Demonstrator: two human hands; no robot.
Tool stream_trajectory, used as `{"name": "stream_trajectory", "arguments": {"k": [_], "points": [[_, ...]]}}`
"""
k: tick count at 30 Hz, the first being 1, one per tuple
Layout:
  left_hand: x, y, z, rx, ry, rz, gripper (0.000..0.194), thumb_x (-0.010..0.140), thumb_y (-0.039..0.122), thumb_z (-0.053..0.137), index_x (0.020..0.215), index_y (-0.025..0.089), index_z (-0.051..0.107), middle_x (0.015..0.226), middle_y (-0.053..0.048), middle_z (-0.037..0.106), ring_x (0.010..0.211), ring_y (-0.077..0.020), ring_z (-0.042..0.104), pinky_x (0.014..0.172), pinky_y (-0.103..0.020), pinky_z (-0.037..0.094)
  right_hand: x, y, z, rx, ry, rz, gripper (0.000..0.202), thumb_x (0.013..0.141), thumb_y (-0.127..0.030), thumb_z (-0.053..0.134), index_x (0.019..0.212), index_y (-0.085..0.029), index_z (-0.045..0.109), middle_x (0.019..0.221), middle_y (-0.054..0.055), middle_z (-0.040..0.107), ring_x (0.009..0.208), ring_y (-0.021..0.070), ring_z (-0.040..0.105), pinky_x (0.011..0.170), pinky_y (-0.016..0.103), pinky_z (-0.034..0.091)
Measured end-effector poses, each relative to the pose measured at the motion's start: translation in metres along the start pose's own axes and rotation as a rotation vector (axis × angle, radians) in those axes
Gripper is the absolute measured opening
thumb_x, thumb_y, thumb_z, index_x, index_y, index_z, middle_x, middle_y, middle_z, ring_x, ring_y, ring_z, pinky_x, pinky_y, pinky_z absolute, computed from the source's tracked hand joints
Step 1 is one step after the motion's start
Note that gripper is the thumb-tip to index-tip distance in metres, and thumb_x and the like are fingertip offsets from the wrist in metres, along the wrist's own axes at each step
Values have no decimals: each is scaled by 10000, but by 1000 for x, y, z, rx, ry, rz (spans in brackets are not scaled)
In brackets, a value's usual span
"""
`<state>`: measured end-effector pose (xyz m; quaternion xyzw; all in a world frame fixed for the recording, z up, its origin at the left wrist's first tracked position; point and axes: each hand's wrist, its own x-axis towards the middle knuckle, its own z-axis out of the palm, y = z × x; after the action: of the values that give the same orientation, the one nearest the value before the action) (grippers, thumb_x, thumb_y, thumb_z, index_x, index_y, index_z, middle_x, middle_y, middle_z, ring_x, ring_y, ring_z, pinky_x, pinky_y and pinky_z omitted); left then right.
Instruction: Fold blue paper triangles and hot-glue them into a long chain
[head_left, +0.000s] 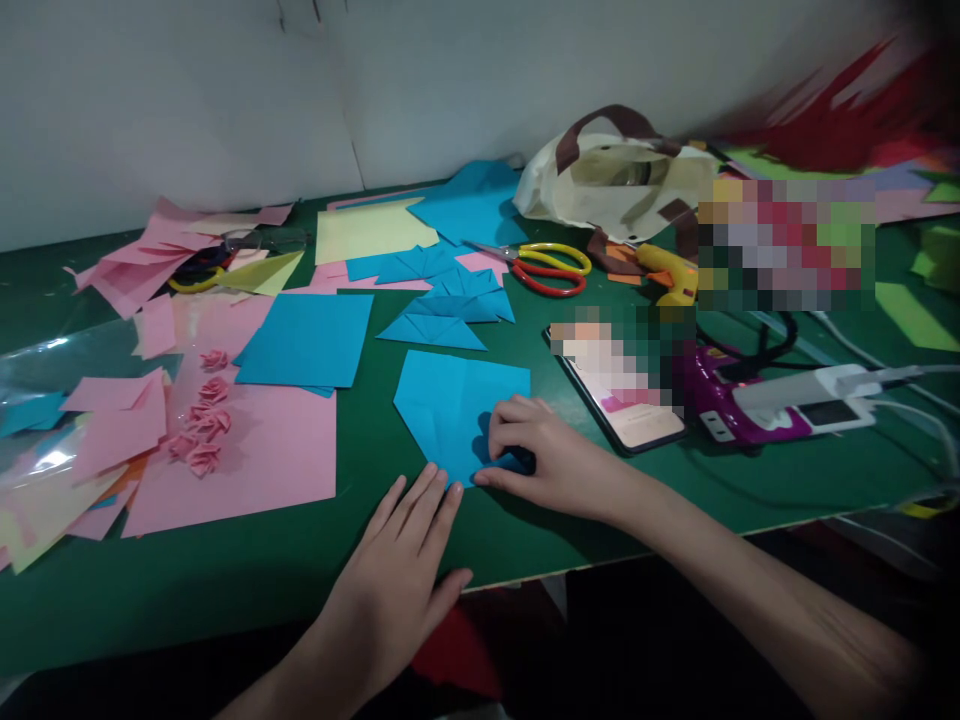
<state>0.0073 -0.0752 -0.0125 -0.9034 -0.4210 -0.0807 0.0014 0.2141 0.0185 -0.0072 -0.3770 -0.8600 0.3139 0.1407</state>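
Blue sheet (450, 405), apparently mid-fold, lies on a green table (255, 565), left hand (401, 555) flat with fingertips at its near edge, right hand (538, 455) curled narrowly on its right side, grip unclear; a firm crease seems needed next, folded blue pieces (469, 300) and scissors (517, 256) beyond

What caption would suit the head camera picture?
Left hand and right hand at a creased blue sheet, pink paper roses farther left.

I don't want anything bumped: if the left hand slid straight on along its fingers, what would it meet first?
The left hand would meet the creased blue sheet first: its near edge lies right at the fingertips, though exact contact is hard to tell.
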Motion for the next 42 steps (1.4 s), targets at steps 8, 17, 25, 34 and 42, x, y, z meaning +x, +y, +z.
{"name": "stream_trajectory", "arguments": {"k": [8, 17, 25, 34, 42], "points": [[-2, 6, 0, -36, -7, -64, 466, 880, 268, 435, 1319, 115, 409, 1327, -149, 503, 1278, -261, 404, 993, -445, 407, 0, -1, 0, 4, 3, 6, 246, 813, -389, 603, 697, -180, 544, 783, 13, 506, 791, 163, 454, 768, 327, 316], [-2, 8, -3, -87, 11, -106, 464, 876, 251, 442, 1316, 109, 402, 1327, -153, 499, 1278, -243, 405, 995, -435, 414, 0, -1, 0, 10, -3, 10, 249, 814, -393, 602, 702, -178, 546, 787, 15, 505, 792, 163, 450, 774, 330, 318], [-1, 7, 0, -15, 14, -61, 478, 858, 253, 447, 1292, 53, 426, 1292, -173, 531, 1252, -266, 437, 975, -445, 429, 0, -1, 0, 11, -8, 12, 238, 817, -388, 598, 706, -182, 552, 795, 23, 512, 798, 172, 458, 779, 343, 327], [-2, 6, 2, -35, 41, -62, 477, 858, 241, 444, 1291, 44, 412, 1276, -167, 545, 1248, -256, 442, 991, -438, 408, 0, -1, -1, 11, -6, 8, 253, 832, -403, 569, 705, -186, 547, 796, 24, 512, 799, 174, 456, 782, 344, 327], [-4, 8, 5, -27, 24, -75, 478, 853, 250, 444, 1287, 53, 422, 1290, -182, 528, 1261, -271, 423, 993, -452, 402, 0, -2, -2, 3, -27, 8, 257, 826, -413, 577, 715, -183, 548, 794, 18, 504, 800, 169, 448, 781, 335, 314]]}}
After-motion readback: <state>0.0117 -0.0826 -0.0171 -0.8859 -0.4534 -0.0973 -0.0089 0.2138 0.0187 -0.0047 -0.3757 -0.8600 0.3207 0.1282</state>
